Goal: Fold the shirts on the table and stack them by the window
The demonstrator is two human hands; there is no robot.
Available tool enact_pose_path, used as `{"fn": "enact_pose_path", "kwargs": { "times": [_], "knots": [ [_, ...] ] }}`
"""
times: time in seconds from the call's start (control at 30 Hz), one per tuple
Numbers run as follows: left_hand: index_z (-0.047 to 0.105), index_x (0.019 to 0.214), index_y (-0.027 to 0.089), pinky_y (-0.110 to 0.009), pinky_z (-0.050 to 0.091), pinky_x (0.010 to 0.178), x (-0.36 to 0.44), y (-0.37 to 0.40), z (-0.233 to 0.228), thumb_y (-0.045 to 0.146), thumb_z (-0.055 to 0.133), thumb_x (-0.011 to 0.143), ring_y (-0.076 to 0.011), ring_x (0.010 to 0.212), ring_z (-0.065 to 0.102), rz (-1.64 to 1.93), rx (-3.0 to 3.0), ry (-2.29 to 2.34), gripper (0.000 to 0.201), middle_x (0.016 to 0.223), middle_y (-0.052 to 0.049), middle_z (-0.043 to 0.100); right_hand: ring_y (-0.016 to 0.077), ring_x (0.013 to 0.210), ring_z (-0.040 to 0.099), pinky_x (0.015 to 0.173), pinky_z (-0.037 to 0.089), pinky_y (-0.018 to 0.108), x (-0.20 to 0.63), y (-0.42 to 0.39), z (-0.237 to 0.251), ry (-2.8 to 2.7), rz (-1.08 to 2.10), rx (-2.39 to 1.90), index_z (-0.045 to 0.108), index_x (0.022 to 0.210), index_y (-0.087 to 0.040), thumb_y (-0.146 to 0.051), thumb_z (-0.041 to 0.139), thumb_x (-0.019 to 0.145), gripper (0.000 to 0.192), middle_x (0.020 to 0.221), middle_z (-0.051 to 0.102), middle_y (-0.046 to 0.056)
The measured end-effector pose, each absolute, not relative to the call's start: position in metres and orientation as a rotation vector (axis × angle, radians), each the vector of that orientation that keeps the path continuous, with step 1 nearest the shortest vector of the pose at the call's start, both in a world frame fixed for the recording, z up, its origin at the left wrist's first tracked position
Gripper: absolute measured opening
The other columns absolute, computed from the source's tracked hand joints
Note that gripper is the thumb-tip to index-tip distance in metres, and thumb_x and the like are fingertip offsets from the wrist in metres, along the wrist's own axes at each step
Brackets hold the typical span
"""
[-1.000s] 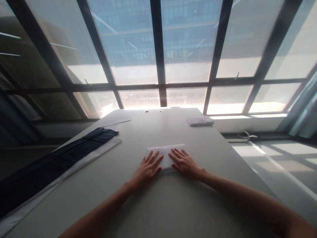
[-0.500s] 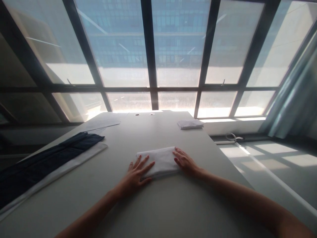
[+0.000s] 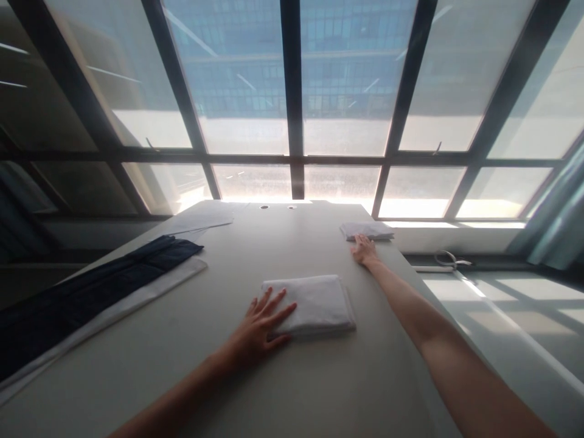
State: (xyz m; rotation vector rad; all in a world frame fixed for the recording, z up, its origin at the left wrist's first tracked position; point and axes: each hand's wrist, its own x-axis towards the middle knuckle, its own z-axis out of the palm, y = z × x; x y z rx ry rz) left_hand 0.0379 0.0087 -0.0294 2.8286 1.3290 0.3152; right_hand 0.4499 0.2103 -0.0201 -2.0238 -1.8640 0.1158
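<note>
A folded white cloth (image 3: 319,304) lies flat on the table in front of me, with several layers showing at its right edge. My left hand (image 3: 269,319) rests on its left part, fingers spread. Farther off, a second folded white cloth (image 3: 376,230) sits near the table's far right corner. My right arm stretches out to it, and the fingers of my right hand (image 3: 365,249) reach over its front edge, looking extended rather than wrapped round it.
Dark navy fabric (image 3: 114,280) and white fabric (image 3: 150,298) lie along the left side of the white table (image 3: 255,261). Thin white sheets (image 3: 196,222) lie behind them. Tall windows stand beyond the far edge; a curtain (image 3: 547,231) hangs at right.
My right hand has left the near cloth and moved forward to the far cloth. My left hand stays on the near one. The view has swung slightly left.
</note>
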Motion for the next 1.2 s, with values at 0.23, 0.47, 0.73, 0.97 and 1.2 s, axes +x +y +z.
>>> {"fn": "enact_pose_path", "kwargs": {
  "times": [0.23, 0.47, 0.73, 0.97, 1.2],
  "knots": [
    [0.034, 0.159, 0.045, -0.07, 0.024, 0.118, 0.037, 0.009, -0.033, 0.064, 0.056, 0.096, -0.0472, 0.155, 0.013, 0.367, 2.798, 1.282, 0.069, 0.171, -0.002, 0.017, 0.0312, 0.143, 0.039, 0.119, 0.02, 0.043, 0.457, 0.23, -0.01, -1.96, 0.097, -1.972, 0.05, 0.147, -0.005, -0.029, 0.055, 0.099, 0.053, 0.155, 0.046, 0.024],
    [0.038, 0.157, 0.044, -0.068, 0.023, 0.12, 0.038, 0.011, -0.033, 0.061, 0.06, 0.095, -0.0454, 0.156, 0.012, 0.438, 2.767, 1.261, 0.068, 0.171, -0.001, 0.021, 0.0296, 0.131, 0.048, 0.114, 0.029, 0.039, 0.424, 0.194, -0.008, -2.128, 0.056, -1.855, 0.06, 0.14, -0.011, -0.035, 0.063, 0.096, 0.05, 0.142, 0.058, 0.019],
    [0.05, 0.154, 0.034, -0.058, 0.023, 0.124, 0.043, 0.012, -0.027, 0.062, 0.048, 0.1, -0.0384, 0.157, 0.016, 0.635, 2.513, 1.276, 0.061, 0.17, -0.004, 0.025, 0.0265, 0.129, 0.056, 0.114, 0.038, 0.04, 0.378, 0.138, -0.001, -1.973, 0.357, -1.563, 0.071, 0.129, -0.016, -0.025, 0.049, 0.095, 0.041, 0.136, 0.067, 0.013],
    [0.061, 0.137, 0.016, -0.042, 0.054, 0.101, 0.023, 0.016, 0.014, 0.056, 0.071, 0.084, -0.0321, 0.127, 0.062, 0.809, 1.409, 1.302, 0.067, 0.143, -0.017, 0.061, 0.0274, 0.103, 0.069, 0.089, 0.057, 0.041, 0.392, 0.045, -0.001, -1.516, 1.055, -1.554, 0.073, 0.11, -0.017, -0.041, 0.063, 0.088, 0.035, 0.11, 0.075, 0.012],
    [0.074, 0.089, 0.013, -0.032, 0.056, 0.073, 0.016, 0.02, 0.034, 0.045, 0.083, 0.073, -0.0227, 0.082, 0.071, 0.617, 1.243, 1.203, 0.037, 0.088, -0.01, 0.076, 0.0212, 0.089, 0.069, 0.071, 0.055, 0.028, 0.387, 0.006, 0.022, -1.287, 1.547, -1.478, 0.067, 0.091, -0.02, -0.029, 0.076, 0.073, 0.022, 0.096, 0.074, 0.007]
  ]
}}
